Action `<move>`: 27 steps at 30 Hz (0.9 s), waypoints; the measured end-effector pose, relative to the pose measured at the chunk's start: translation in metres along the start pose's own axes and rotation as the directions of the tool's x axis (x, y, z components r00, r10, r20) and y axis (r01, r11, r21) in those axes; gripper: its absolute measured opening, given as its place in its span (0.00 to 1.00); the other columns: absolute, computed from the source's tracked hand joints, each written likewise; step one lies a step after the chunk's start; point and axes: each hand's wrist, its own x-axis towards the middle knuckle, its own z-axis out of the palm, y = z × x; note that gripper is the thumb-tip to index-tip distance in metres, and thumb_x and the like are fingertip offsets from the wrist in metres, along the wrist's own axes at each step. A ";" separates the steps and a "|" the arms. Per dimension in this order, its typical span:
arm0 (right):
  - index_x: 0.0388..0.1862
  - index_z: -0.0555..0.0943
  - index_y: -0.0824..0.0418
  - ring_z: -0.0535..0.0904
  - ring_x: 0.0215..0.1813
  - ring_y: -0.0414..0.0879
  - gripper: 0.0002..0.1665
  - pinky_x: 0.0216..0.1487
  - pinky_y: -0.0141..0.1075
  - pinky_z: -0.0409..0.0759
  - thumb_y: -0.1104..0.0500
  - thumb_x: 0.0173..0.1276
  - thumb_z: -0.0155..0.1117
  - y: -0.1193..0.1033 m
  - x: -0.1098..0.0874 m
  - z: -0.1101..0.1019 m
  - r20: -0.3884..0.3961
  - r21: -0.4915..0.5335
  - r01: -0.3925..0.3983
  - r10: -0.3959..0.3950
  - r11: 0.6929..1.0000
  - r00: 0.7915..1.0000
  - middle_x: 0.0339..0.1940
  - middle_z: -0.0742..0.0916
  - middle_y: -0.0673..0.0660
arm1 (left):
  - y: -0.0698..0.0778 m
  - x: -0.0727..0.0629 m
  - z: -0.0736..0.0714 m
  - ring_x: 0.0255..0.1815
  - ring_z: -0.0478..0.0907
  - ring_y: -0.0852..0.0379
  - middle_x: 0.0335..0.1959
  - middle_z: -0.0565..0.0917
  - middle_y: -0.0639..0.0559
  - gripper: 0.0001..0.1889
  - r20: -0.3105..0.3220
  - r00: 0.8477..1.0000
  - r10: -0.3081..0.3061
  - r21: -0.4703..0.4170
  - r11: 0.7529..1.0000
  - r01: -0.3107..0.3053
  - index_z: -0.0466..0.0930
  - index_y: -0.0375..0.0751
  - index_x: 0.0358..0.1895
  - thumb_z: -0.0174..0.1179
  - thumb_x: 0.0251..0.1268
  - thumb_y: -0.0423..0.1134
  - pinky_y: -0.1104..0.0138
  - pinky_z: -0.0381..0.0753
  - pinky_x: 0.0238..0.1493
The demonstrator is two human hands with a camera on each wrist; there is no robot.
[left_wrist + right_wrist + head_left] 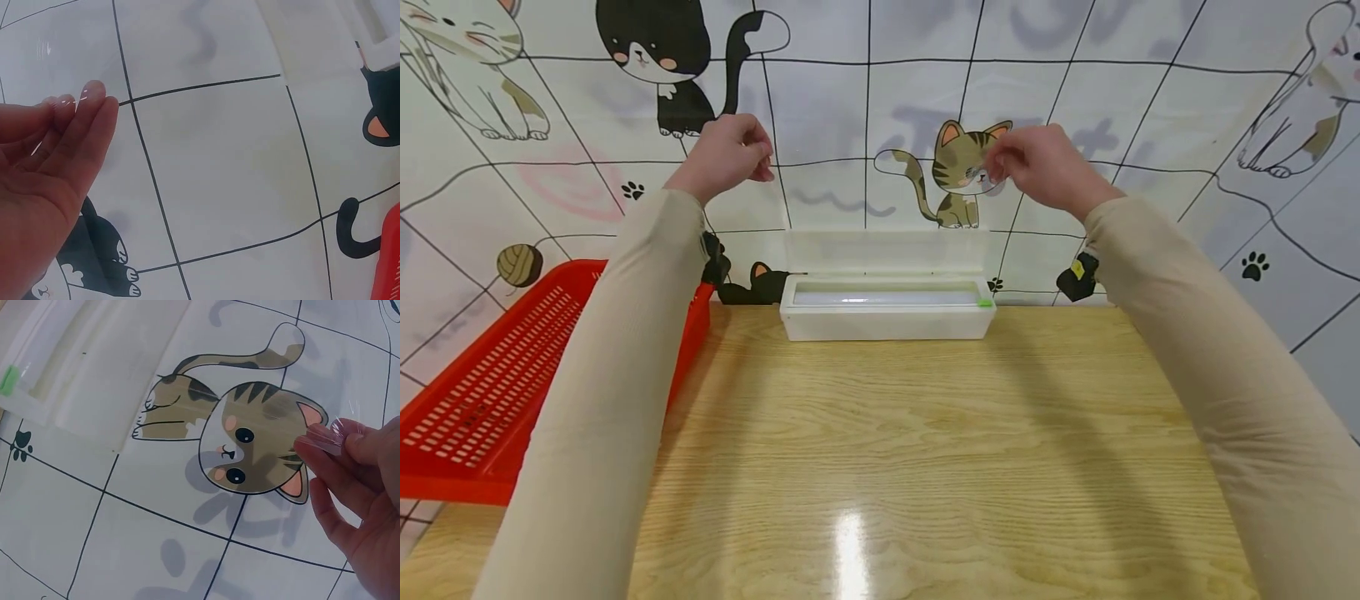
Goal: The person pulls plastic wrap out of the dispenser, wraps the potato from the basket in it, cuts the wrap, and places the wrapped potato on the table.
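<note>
Both arms reach out at shoulder width above a white cling film box, whose pale lid stands raised behind it. Clear cling film is pinched and bunched between the thumb and fingers of my right hand. My left hand pinches film too; glints show at its fingertips in the left wrist view. The sheet between the hands is almost invisible against the wall. Inside the box lies a film roll, and a green slider sits at its right end.
On the left a red perforated basket stands at the table's edge, partly hidden by the left sleeve. The wooden table stretches in front of the box. Behind it rises a wall covering printed with cats and lines.
</note>
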 end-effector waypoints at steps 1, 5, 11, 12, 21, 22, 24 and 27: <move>0.43 0.80 0.70 0.80 0.41 0.54 0.17 0.45 0.43 0.74 0.70 0.75 0.41 0.000 0.000 -0.001 -0.012 -0.004 -0.005 0.005 1.000 1.000 0.38 0.85 0.64 | 0.001 0.000 0.000 0.41 0.81 0.53 0.40 0.76 0.43 0.16 -0.019 1.000 0.004 -0.003 1.000 -0.004 0.69 0.29 0.56 0.44 0.77 0.38 0.64 0.77 0.53; 0.46 0.80 0.70 0.79 0.41 0.52 0.18 0.43 0.40 0.73 0.69 0.75 0.40 -0.003 0.002 -0.005 -0.042 -0.044 -0.035 0.033 0.998 0.999 0.39 0.85 0.63 | 0.002 0.001 0.000 0.37 0.80 0.56 0.38 0.75 0.47 0.12 -0.106 0.994 0.002 -0.078 0.997 -0.011 0.70 0.34 0.51 0.44 0.76 0.38 0.67 0.78 0.51; 0.51 0.80 0.70 0.80 0.43 0.53 0.18 0.41 0.36 0.71 0.67 0.77 0.41 -0.009 0.003 -0.011 -0.115 -0.056 -0.073 0.066 0.996 0.991 0.41 0.85 0.65 | 0.005 0.002 -0.001 0.32 0.77 0.63 0.36 0.74 0.52 0.05 -0.217 0.976 0.015 -0.163 0.985 -0.052 0.70 0.43 0.43 0.45 0.76 0.37 0.68 0.77 0.47; 0.51 0.80 0.70 0.80 0.44 0.53 0.19 0.42 0.37 0.71 0.67 0.77 0.41 -0.010 0.003 -0.012 -0.125 -0.050 -0.080 0.073 0.996 0.989 0.42 0.85 0.65 | 0.006 0.003 -0.001 0.32 0.77 0.63 0.35 0.74 0.53 0.05 -0.227 0.974 0.022 -0.163 0.985 -0.061 0.70 0.43 0.43 0.45 0.76 0.37 0.68 0.77 0.47; 0.52 0.78 0.70 0.80 0.45 0.52 0.20 0.47 0.36 0.71 0.66 0.77 0.38 -0.014 0.004 -0.023 -0.178 -0.078 -0.083 0.068 0.994 0.982 0.42 0.85 0.63 | 0.017 -0.004 -0.009 0.33 0.76 0.63 0.35 0.72 0.54 0.05 -0.262 0.963 0.065 -0.150 0.983 -0.107 0.69 0.48 0.40 0.44 0.76 0.37 0.70 0.77 0.48; 0.53 0.78 0.70 0.80 0.45 0.52 0.20 0.45 0.34 0.71 0.65 0.77 0.38 -0.014 0.004 -0.024 -0.178 -0.076 -0.084 0.070 0.994 0.982 0.42 0.85 0.63 | 0.017 -0.005 -0.010 0.33 0.76 0.63 0.35 0.72 0.54 0.05 -0.267 0.961 0.071 -0.148 0.982 -0.114 0.69 0.48 0.40 0.44 0.76 0.37 0.70 0.77 0.48; 0.56 0.76 0.69 0.80 0.46 0.53 0.20 0.44 0.33 0.70 0.64 0.77 0.37 -0.015 0.003 -0.027 -0.168 -0.066 -0.091 0.078 0.994 0.983 0.43 0.85 0.64 | 0.018 -0.007 -0.011 0.33 0.76 0.63 0.35 0.72 0.54 0.04 -0.268 0.960 0.076 -0.155 0.980 -0.121 0.69 0.48 0.41 0.45 0.76 0.37 0.70 0.77 0.49; 0.57 0.72 0.69 0.80 0.48 0.53 0.19 0.44 0.31 0.70 0.63 0.78 0.38 -0.015 -0.001 -0.029 -0.152 -0.040 -0.099 0.092 0.994 0.984 0.45 0.85 0.64 | 0.018 -0.010 -0.013 0.33 0.77 0.62 0.36 0.72 0.54 0.04 -0.253 0.964 0.082 -0.178 0.975 -0.129 0.70 0.47 0.42 0.45 0.76 0.38 0.70 0.77 0.49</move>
